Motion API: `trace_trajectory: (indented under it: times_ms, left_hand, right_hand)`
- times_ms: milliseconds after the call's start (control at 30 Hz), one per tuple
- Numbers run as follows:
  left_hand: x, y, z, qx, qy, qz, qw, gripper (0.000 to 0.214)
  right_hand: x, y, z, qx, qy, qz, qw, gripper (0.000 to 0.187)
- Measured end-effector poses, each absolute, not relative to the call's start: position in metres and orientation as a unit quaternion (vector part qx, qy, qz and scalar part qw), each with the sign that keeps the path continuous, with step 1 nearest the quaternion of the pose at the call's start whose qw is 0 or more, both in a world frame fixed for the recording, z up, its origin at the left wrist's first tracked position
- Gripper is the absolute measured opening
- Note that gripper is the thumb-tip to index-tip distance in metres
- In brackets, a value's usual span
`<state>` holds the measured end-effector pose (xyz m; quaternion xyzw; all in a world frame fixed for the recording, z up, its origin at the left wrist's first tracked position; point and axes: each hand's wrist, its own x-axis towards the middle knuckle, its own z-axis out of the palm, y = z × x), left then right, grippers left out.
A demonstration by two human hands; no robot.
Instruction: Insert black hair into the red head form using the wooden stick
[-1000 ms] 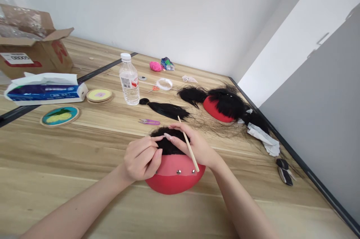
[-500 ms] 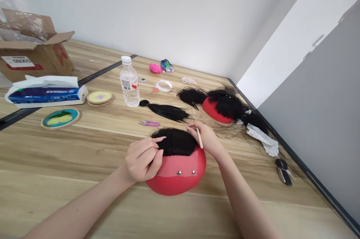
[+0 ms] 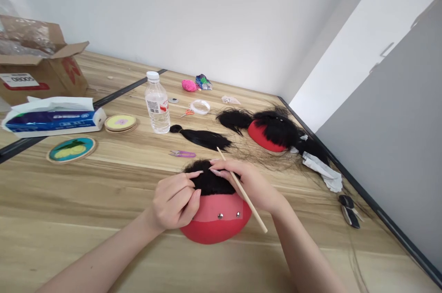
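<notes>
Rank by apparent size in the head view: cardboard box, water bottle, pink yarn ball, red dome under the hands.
1-2. cardboard box and red dome: look about alike. The box is cropped by the frame and the dome sits nearer and partly covered, so I won't rank them.
3. water bottle
4. pink yarn ball
</notes>
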<state>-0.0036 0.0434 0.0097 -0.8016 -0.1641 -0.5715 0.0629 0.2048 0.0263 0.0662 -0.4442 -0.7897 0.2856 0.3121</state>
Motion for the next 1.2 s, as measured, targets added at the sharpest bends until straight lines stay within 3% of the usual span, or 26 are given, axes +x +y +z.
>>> trace_trajectory:
  times_ms: [667,900,1200]
  left_hand:
    - [-0.003,0.044,0.011,-0.81,-0.159,-0.562,0.058,0.023]
    - [-0.003,0.043,0.011,-0.812,-0.159,-0.559,0.051,0.025]
    - [-0.002,0.043,0.013,-0.814,-0.148,-0.56,0.048,0.025]
  right_hand:
    - [0.211,0.022,0.072,-0.456,-0.839,0.205,0.216,0.046]
    - [0.214,0.017,0.081,-0.484,-0.839,0.184,0.167,0.043]
    - [0.212,0.019,0.074,-0.487,-0.848,0.133,0.164,0.036]
